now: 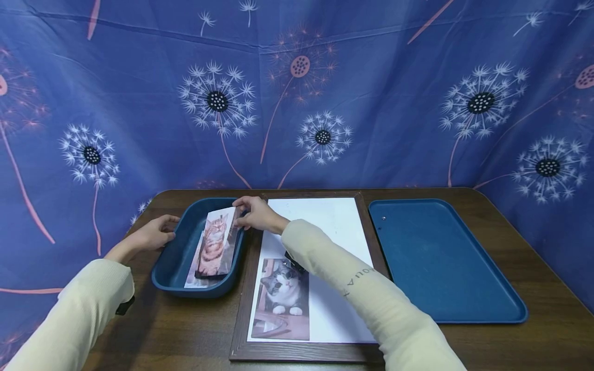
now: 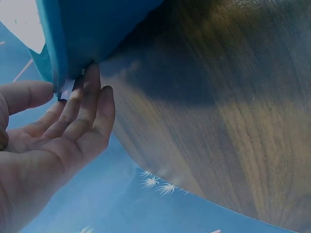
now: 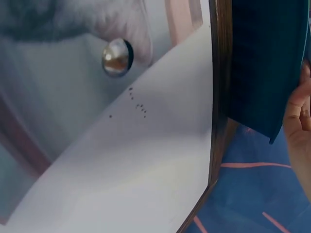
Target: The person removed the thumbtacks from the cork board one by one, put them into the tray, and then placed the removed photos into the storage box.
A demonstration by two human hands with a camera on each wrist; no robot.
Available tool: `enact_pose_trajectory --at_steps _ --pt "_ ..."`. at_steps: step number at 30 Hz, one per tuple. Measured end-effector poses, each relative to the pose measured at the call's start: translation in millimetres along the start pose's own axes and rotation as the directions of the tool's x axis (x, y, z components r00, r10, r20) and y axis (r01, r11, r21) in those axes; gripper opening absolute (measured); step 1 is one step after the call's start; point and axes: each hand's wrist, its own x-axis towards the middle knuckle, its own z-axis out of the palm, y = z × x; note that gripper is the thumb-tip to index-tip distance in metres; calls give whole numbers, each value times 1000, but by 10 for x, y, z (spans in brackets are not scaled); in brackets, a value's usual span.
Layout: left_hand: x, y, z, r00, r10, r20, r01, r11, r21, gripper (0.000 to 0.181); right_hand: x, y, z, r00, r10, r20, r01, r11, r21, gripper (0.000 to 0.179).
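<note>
My left hand [image 1: 154, 233], half curled, pinches the round-cornered blue tub [image 1: 197, 293] by its rim; my right hand [image 1: 260, 214], nearly closed, pinches a thin, rectangular cat print [image 1: 215, 247] tilted inside.

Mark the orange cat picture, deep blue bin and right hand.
Orange cat picture [image 1: 214, 245]: head view, on the cat's body.
Deep blue bin [image 1: 197, 292]: head view, on its near wall.
Right hand [image 1: 257, 213]: head view, on its back.
</note>
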Motion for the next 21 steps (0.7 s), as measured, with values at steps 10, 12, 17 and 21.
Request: enact_pose_trajectory --at_steps 10,12,17,21 --pt "7 -8 -8 1000 -11 -5 11 1000 13 46 2 -44 48 999 -37 33 42 986 -164 45" --pt "10 -10 -14 1000 -17 -1 17 1000 7 47 0 -40 48 997 -56 47 65 978 -201 45" --pt "19 -13 -19 1000 -20 -1 20 1000 15 47 3 -23 33 991 -103 84 124 944 -306 43" --pt "27 -13 -21 1000 -16 -3 16 1000 22 46 10 -26 6 986 -119 119 156 909 -387 41"
